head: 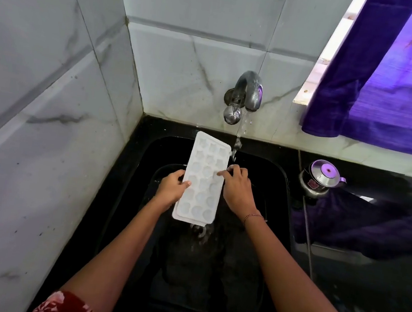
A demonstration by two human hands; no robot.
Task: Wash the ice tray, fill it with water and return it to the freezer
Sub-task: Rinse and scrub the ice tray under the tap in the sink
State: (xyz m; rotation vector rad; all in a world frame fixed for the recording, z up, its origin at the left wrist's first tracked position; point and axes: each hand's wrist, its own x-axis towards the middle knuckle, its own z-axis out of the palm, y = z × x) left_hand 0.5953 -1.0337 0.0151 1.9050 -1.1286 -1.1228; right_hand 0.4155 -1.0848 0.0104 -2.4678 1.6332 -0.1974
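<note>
We see a white ice tray (203,179) with round cups, tilted over the black sink (281,181). Our left hand (171,188) grips its edge; right hand (237,188) fingers (223,174) press on top. The tap (250,91) runs against marbled tiles.

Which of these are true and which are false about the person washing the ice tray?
1. Water is running from the tap. True.
2. The left hand holds the ice tray by its edge. True.
3. The ice tray lies flat on the counter. False: it is held over the black sink.
4. The curtain is green. False: it is purple.
5. A small metal kettle stands right of the sink. True.
</note>
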